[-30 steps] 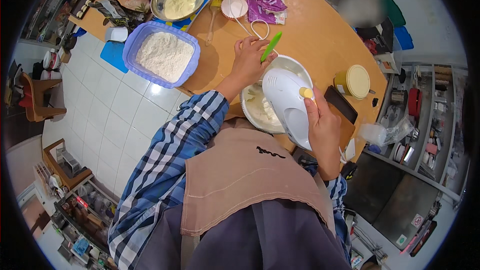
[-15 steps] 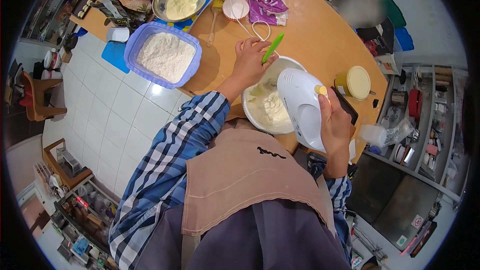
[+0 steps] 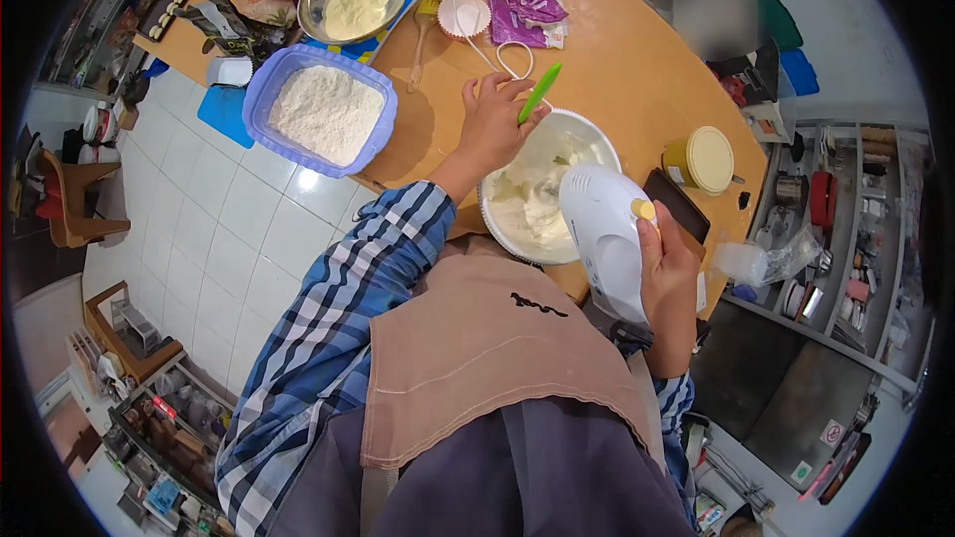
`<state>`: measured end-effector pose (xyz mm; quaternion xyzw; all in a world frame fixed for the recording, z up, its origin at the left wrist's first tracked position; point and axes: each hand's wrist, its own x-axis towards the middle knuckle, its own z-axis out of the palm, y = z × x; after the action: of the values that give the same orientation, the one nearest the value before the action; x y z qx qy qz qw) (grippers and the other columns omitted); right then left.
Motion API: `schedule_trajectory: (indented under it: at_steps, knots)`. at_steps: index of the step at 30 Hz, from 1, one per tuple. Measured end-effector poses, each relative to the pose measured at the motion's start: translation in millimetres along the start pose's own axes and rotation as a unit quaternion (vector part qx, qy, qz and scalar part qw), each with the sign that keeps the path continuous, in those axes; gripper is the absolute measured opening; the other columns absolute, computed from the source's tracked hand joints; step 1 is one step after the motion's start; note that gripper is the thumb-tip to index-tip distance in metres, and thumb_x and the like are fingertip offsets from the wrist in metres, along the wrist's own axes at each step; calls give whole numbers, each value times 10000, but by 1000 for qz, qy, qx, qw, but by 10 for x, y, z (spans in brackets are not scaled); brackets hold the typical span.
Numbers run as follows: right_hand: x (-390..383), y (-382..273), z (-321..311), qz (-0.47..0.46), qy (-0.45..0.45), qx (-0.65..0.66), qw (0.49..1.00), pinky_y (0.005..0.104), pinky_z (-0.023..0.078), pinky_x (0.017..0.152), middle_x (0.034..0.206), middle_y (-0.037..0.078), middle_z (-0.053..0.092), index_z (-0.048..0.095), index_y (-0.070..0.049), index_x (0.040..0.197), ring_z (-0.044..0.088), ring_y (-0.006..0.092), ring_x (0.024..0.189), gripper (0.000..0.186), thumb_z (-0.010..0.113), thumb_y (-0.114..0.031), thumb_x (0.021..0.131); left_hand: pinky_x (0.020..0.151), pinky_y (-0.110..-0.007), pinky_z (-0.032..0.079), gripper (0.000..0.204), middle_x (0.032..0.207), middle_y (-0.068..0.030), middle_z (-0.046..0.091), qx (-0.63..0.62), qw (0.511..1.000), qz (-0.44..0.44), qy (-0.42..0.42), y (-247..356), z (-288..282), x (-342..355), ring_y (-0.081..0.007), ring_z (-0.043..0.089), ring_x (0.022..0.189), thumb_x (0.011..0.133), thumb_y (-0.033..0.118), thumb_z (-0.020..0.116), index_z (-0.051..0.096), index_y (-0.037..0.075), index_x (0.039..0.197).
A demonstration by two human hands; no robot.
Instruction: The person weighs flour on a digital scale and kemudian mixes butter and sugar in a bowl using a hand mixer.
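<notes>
My right hand (image 3: 669, 273) is wrapped around a white hand mixer (image 3: 600, 229) with a cream-coloured knob. The mixer's front end leans over the right side of a white bowl (image 3: 486, 217), and its beaters are mostly hidden. Inside lies a pale, creamy mixture (image 3: 537, 207). At the bowl's upper left rim, my left hand (image 3: 492, 127) holds a utensil by its bright green handle (image 3: 540, 92). The utensil's lower end cannot be made out.
Left of the bowl stands a lavender tub (image 3: 253, 114) of white flour. Behind it is a metal bowl (image 3: 308, 15) of pale yellow powder. A brush (image 3: 422, 32), paper cup liners (image 3: 464, 16) and a purple packet (image 3: 525, 15) lie farther back. A yellow tub (image 3: 701, 161) stands right.
My right hand has moved the mixer slightly right and toward me, uncovering more of the bowl's right side. My left hand stays at the rim with the green handle.
</notes>
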<state>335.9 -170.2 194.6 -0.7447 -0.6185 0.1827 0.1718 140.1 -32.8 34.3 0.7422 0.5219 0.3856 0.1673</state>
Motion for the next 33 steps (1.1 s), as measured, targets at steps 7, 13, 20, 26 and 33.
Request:
schedule_trajectory:
  at_steps: [7, 13, 20, 26, 33]
  knots:
    - [-201, 12, -49, 41, -14, -8, 999, 442, 479, 624, 844, 264, 640, 563, -14, 1231, 644, 403, 729, 400, 515, -304, 960, 997, -457, 246, 286, 1078, -77, 614, 6, 1000, 6, -3, -17, 19, -8, -273, 444, 1142, 895, 348, 597, 719, 92, 934]
    - [-192, 22, -4, 74, 2, 8, 997, 434, 489, 678, 908, 267, 646, 553, -15, 1243, 649, 407, 811, 404, 497, -304, 968, 992, -453, 255, 288, 1079, -71, 618, -4, 1000, 12, 11, -33, 29, -15, -284, 452, 1135, 900, 349, 587, 728, 101, 934]
    - [-36, -32, 25, 100, -4, 62, 993, 403, 495, 717, 934, 263, 651, 528, 2, 1260, 659, 380, 857, 432, 493, -318, 971, 988, -450, 261, 288, 1092, -69, 620, 3, 1000, 18, 9, -41, 51, -5, -287, 454, 1129, 903, 349, 581, 729, 105, 937]
    - [33, -108, 15, 81, -36, 115, 989, 374, 495, 797, 1055, 241, 643, 483, -21, 1313, 649, 353, 931, 499, 645, -172, 866, 992, -451, 259, 264, 1085, -67, 615, 3, 1000, 15, 15, -34, 47, -16, -280, 456, 1127, 894, 331, 598, 728, 105, 932]
    - [123, -59, 145, -84, 26, 65, 994, 383, 498, 807, 1041, 240, 637, 486, -42, 1323, 642, 352, 941, 599, 716, -81, 771, 999, -446, 256, 262, 1101, -62, 615, -7, 1000, 8, 15, -24, 38, 1, -273, 458, 1130, 883, 335, 612, 727, 105, 934]
